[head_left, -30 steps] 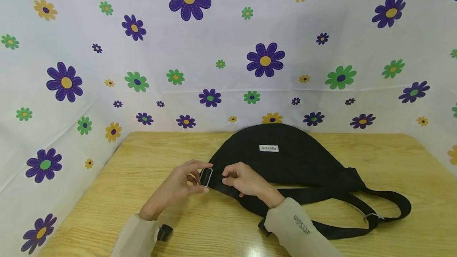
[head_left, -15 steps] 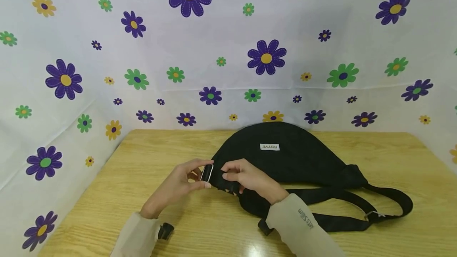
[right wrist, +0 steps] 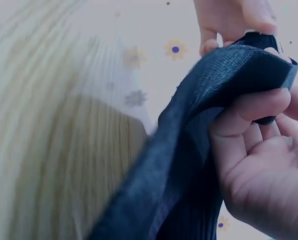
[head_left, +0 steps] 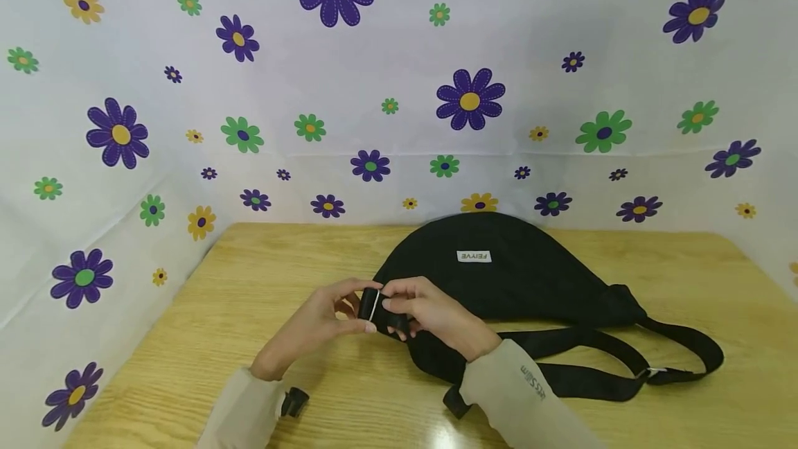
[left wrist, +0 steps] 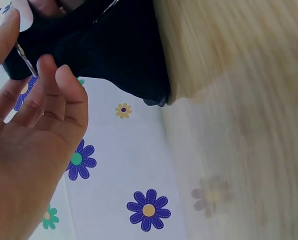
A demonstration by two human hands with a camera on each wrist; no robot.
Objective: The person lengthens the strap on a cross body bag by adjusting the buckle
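Observation:
A black crescent-shaped bag [head_left: 517, 289] with a small white label lies on the table. Toward its left end, the left hand [head_left: 314, 324] pinches a thin metal slider buckle [head_left: 375, 305] between thumb and fingers. Black webbing runs through the buckle, bulging out in a loop on its left side. Close by on the right, the right hand [head_left: 439, 314] pinches the black strap [right wrist: 224, 75] between thumb and curled fingers. In the right wrist view the strap folds over at those fingertips. The left wrist view shows the buckle edge-on, partly behind the fingers.
The bag's long shoulder strap [head_left: 598, 380] loops to the right, with another metal buckle [head_left: 648, 373] on it. Small dark devices sit at the sleeves [head_left: 240, 411]. Behind the wooden table [head_left: 299, 248] hangs a white flowered cloth [head_left: 280, 89].
The right hand has drawn closer to the left hand. The buckle has turned from facing the camera to nearly edge-on, and the webbing loop left of it shows more.

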